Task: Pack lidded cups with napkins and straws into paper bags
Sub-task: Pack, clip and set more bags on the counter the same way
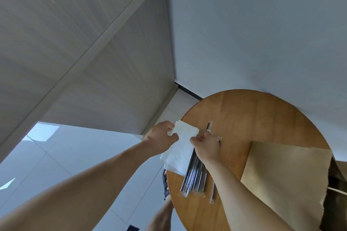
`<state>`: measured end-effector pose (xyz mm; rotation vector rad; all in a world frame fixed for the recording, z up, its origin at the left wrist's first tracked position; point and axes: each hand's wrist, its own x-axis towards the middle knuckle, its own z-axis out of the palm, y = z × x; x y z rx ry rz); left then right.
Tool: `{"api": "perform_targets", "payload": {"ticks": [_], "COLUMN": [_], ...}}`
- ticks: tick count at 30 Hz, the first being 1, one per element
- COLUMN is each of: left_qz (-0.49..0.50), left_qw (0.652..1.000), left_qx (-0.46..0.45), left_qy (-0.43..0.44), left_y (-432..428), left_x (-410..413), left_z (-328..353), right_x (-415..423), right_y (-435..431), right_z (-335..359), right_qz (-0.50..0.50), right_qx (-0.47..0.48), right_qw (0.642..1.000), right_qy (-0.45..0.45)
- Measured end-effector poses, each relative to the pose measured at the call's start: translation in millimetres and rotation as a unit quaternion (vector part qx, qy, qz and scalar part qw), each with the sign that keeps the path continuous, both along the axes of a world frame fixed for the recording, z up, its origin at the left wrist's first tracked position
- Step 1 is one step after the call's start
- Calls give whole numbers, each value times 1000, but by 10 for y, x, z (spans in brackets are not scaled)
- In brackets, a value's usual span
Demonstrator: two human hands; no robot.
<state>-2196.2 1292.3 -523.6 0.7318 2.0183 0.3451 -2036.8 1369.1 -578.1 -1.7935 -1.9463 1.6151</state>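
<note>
A white napkin [185, 130] is lifted above a pile of napkins [176, 157] at the left edge of the round wooden table [244, 110]. My left hand [159, 138] pinches its left edge. My right hand [205, 146] pinches its right edge with curled fingers. A bundle of dark wrapped straws [195, 174] lies on the table just right of the pile, partly under my right wrist. A brown paper bag [285, 178] stands at the right. No lidded cup is in view.
A white wall runs behind the table, and a pale wood-grain panel stands to the left. Tiled floor shows at lower left. My leg and a dark sandal [166, 185] are below the table's left edge.
</note>
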Motion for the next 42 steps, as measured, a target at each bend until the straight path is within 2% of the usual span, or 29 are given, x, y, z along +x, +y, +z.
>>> {"api": "perform_targets", "payload": {"ticks": [3, 6, 8, 9, 11, 13, 15, 17, 20, 24, 27, 30, 33, 37, 42], "left_qz": [72, 121, 142, 148, 134, 116, 107, 106, 106, 97, 85, 74, 74, 75, 95], "left_qw": [994, 974, 963, 964, 978, 986, 987, 986, 987, 990, 992, 994, 992, 987, 969], "left_qx": [-5, -7, -6, -3, -5, -10, -16, -23, -26, -17, -9, 6, 56, 123, 181], "left_qy": [-86, -193, -229, -220, -157, -122, -120, -125, -120, -103, -94, -83, -83, -71, -139], "left_y": [65, 96, 105, 108, 111, 100, 72, 48, 42, 107, 195, 281, 409, 583, 682], "left_x": [75, 160, 225, 258, 324, 387, 429, 452, 487, 537, 585, 630, 677, 781, 997], "left_z": [38, 55, 40, 30, 8, -19, -52, -66, -76, -6, 95, 228, 422, 774, 1222], "right_x": [28, 95, 184, 250, 417, 638, 842, 956, 991, 947, 945, 872, 796, 721, 746], "right_y": [18, 49, 70, 71, 45, -7, -119, -260, -345, -271, -213, -104, 23, 186, 268], "right_z": [153, 318, 363, 345, 238, 25, -168, -272, -336, -237, -62, 218, 565, 1045, 1502], "right_qz": [-93, -103, -117, -138, -203, -211, -111, -15, 38, 47, 0, -82, -127, -110, -82], "right_qx": [-92, -182, -211, -203, -139, -21, 25, 5, 29, 22, 22, 14, 43, 46, 66], "right_qw": [982, 947, 931, 931, 945, 975, 987, 975, 959, 955, 969, 989, 991, 985, 982], "right_qy": [136, 244, 272, 270, 215, 58, -111, -220, -279, -293, -246, -123, 8, 124, 155]}}
